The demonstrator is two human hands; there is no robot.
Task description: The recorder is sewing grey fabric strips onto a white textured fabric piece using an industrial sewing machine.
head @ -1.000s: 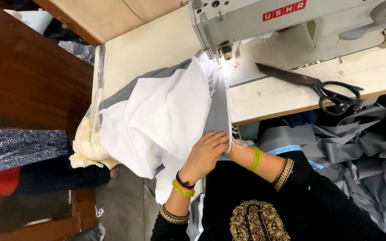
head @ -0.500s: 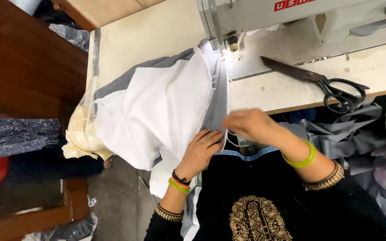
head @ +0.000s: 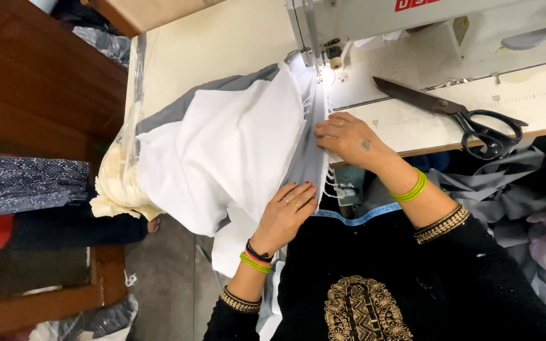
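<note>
A cream sewing table [head: 222,50] carries a grey-white sewing machine [head: 374,19] along its far edge. Over the table's near edge hangs the white and grey fabric [head: 222,151], bunched up and spilling towards the floor, with its grey seam strip running up under the needle area [head: 323,63]. Large black-handled scissors [head: 456,117] lie on the table's right part, well apart from the cloth.

The left hand [head: 284,218] lies flat on the lower fabric at the table's near edge, fingers spread and pressing, gripping nothing. The right hand [head: 349,137] rests just beside the seam strip, fingers extended and lightly curled onto its frayed edge; whether it pinches the cloth I cannot tell.

The heavy overhang could drag the seam sideways off its line, and the right fingertips sit near the needle. Open room lies to the left on the bare table; the machine walls off the far side.
</note>
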